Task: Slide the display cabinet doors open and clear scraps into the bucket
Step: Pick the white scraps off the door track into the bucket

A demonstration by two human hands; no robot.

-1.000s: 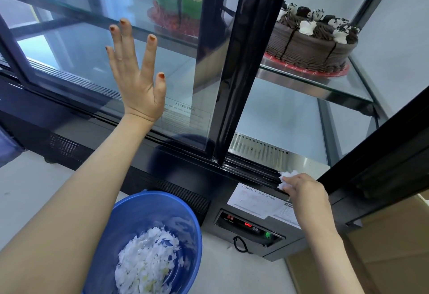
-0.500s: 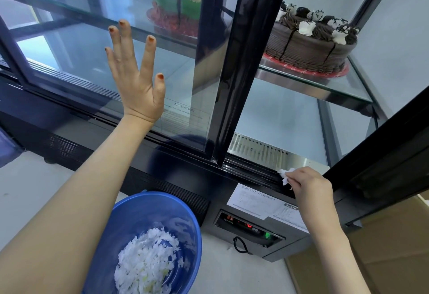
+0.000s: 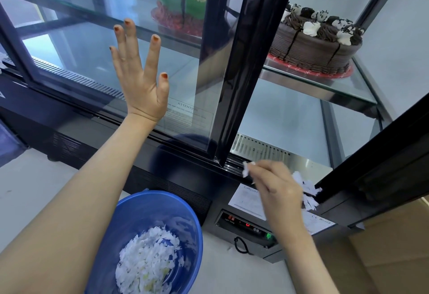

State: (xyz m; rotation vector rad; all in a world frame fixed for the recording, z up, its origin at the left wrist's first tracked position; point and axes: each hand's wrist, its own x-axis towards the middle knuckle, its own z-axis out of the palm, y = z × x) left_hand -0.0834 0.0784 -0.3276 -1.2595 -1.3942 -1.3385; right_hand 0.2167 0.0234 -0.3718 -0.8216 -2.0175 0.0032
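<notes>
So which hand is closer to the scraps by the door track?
Right. The right hand is beside the scraps; the left hand is up on the glass door.

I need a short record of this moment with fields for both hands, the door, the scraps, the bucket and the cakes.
left hand: open, flat against the glass door
right hand: pinches a white scrap at the track
glass door: slid left, right side open
loose scraps: small pile on the track, beside the right hand
bucket: blue, below the hands, holds paper bits
cakes: brown cake in open side, green cake behind glass
</notes>
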